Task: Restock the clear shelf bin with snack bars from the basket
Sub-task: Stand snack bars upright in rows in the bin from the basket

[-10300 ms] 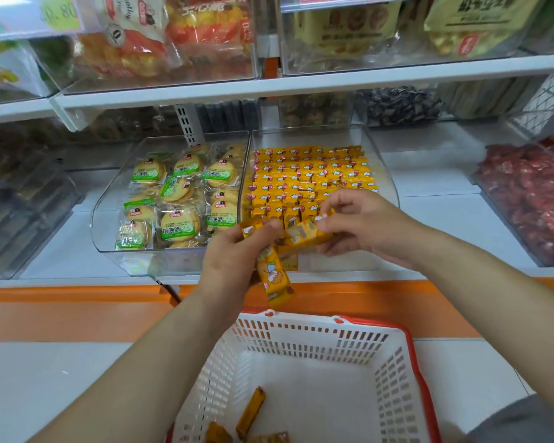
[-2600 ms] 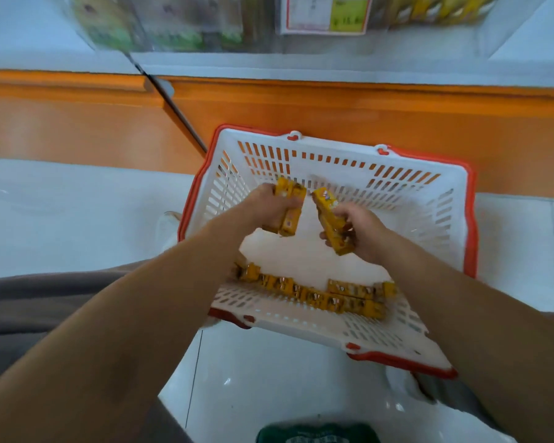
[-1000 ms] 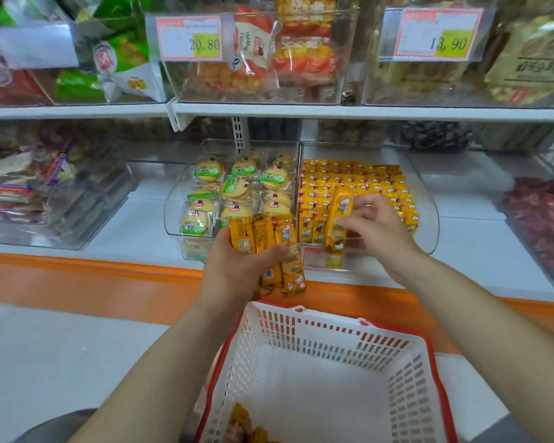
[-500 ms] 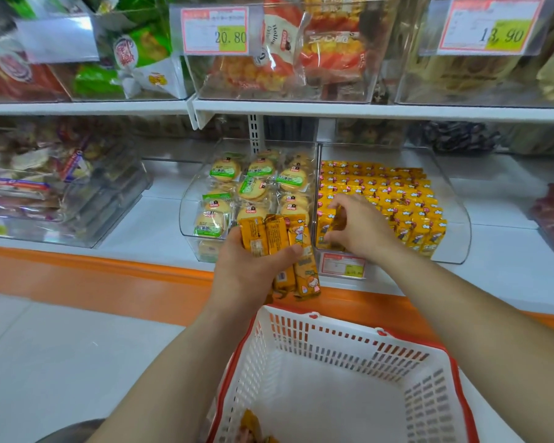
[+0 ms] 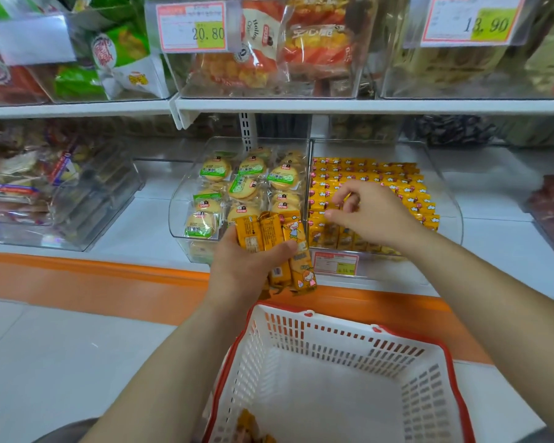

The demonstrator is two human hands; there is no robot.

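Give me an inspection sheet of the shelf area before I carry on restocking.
Surface: white shelf, bins standing on it.
Job's things: clear shelf bin nearly full of rowed yellow snack bars; white red-rimmed basket below, few loose bars in it.
Clutter: neighbouring bin of round cakes.
Grips: left hand holds a bunch of bars; right hand over the bin, fingers relaxed, seemingly empty.
Cables: nothing seen.
Surroundings: upper shelf, price tag 20.80, price tag 13.90; orange ledge.
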